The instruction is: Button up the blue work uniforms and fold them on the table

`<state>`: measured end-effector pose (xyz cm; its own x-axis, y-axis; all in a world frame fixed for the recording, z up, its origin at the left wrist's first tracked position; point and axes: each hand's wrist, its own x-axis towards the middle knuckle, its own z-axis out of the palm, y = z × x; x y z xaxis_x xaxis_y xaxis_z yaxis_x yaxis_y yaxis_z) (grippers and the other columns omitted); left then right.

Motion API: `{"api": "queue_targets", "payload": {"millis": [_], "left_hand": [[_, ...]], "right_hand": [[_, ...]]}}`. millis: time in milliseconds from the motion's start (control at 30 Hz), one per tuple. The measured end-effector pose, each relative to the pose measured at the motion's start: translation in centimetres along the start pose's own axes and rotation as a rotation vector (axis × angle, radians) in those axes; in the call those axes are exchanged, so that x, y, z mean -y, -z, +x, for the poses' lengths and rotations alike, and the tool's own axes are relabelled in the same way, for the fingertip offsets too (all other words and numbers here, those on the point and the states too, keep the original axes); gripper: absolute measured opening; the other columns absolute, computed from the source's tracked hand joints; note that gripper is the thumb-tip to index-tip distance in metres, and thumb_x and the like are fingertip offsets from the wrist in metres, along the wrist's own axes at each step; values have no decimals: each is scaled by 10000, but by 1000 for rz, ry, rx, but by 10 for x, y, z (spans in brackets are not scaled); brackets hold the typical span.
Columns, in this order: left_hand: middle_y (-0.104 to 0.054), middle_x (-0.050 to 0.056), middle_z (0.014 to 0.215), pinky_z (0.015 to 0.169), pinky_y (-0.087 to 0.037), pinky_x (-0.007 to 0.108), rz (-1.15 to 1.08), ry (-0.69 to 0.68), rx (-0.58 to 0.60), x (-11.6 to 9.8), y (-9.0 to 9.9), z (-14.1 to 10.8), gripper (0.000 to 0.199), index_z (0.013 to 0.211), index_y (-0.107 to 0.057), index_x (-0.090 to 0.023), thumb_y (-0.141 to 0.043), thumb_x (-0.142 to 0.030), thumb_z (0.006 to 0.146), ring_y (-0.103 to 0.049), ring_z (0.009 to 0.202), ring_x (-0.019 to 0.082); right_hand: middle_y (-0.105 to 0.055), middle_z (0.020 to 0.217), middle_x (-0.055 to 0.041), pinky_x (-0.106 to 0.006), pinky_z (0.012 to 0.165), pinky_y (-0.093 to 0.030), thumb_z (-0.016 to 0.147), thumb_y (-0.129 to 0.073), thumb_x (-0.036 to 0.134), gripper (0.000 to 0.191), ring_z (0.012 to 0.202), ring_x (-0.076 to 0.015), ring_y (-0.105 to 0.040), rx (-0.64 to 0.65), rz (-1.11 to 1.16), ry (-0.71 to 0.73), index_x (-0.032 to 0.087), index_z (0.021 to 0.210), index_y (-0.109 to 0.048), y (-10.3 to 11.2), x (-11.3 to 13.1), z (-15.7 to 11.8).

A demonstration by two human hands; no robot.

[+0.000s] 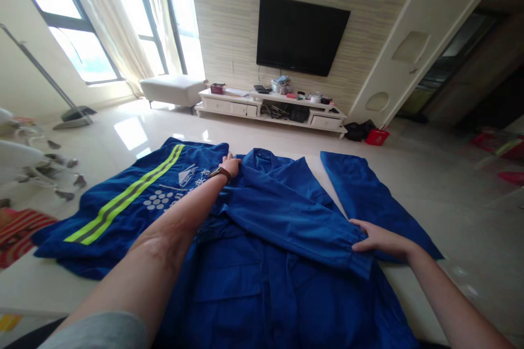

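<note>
A blue work jacket (262, 283) lies spread out on a table in front of me, collar at the far end. One sleeve (286, 215) is laid across its chest, running from the left shoulder towards the right. At the shoulder end, my left hand (230, 166), with a watch on the wrist, is closed on the cloth, its fingertips partly hidden. My right hand (379, 241) grips the sleeve near its gathered cuff, thumb and fingers around the edge. Left of the jacket lies another blue garment (123, 202) with a yellow-and-grey reflective stripe and white printing.
Folded blue cloth (368, 191) lies on the right. The white tabletop (36, 283) shows at the near left. Beyond are a TV stand (229, 104), a wall television (301, 35) and a grey bench (174, 90). A red striped item (24, 234) sits at the left.
</note>
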<state>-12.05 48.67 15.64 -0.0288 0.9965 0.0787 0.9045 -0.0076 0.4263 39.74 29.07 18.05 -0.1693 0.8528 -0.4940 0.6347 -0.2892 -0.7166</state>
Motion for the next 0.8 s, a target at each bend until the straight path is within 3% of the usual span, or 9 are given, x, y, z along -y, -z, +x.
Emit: {"api": "queue_targets", "payload": {"millis": [100,200,267,333,433,533,600,700,800], "left_hand": [[-586,179,1301,1059,-410,557,26,20,-13,-10,14,23,262,1043,-746,-208,-585,-266,844,-498,1268,400],[-556,237,1327,1048,-410,578,37,126,-90,-17,27,40,376,1163,-687,-134,-478,-289,891,-506,1262,415],[-490,276,1389,996,-427,621,16,229,-163,-21,27,44,477,1322,-576,-112,-424,-296,909,-489,1271,452],[-445,262,1439,976,-426,645,-63,298,-232,-23,20,41,547,1436,-455,-163,-422,-302,908,-468,1292,465],[-470,232,1437,1012,-416,601,-238,341,-244,-16,5,28,567,1455,-406,-197,-457,-301,901,-490,1294,428],[-580,279,1288,955,-468,492,-310,385,-157,3,-4,16,482,1325,-493,-40,-474,-277,906,-605,1153,381],[-666,259,1105,866,-500,412,-332,379,-86,16,-6,11,401,1145,-584,28,-488,-287,917,-669,983,326],[-724,148,900,759,-510,308,-366,298,-7,27,-7,11,326,945,-663,-32,-578,-343,895,-682,801,231],[-745,109,947,792,-517,292,-341,235,-58,30,-6,18,266,937,-688,-132,-602,-380,898,-695,880,237]], "right_hand": [[-604,1434,-151,-467,1135,-459,607,-916,329,996,1363,-367,-527,134,175,9,223,1499,-487,-10,11,-5],[-606,1435,-132,-449,1130,-467,620,-914,318,958,1323,-343,-569,214,307,30,232,1481,-503,-23,20,-1],[-596,1443,-140,-421,1104,-491,608,-922,298,963,1301,-330,-589,182,332,4,231,1471,-500,-29,18,7],[-594,1433,-158,-393,1035,-537,593,-930,294,986,1244,-317,-630,71,314,-54,229,1466,-475,-29,9,17],[-682,1264,-140,-361,823,-609,601,-921,317,915,1025,-286,-723,-48,269,-133,236,1399,-481,-22,-7,28],[-721,1059,-79,-313,661,-606,595,-921,314,832,842,-242,-736,-34,286,-151,244,1314,-507,-19,-16,30],[-710,1051,-77,-313,642,-609,586,-932,323,846,819,-237,-733,-42,309,-164,246,1309,-500,-20,-19,28],[-695,1111,-100,-336,672,-623,592,-937,338,883,849,-252,-736,-50,317,-178,238,1339,-479,-22,-19,24],[-701,1124,-106,-323,686,-621,602,-936,325,904,865,-249,-736,-50,315,-184,231,1366,-463,-22,-18,22]]}}
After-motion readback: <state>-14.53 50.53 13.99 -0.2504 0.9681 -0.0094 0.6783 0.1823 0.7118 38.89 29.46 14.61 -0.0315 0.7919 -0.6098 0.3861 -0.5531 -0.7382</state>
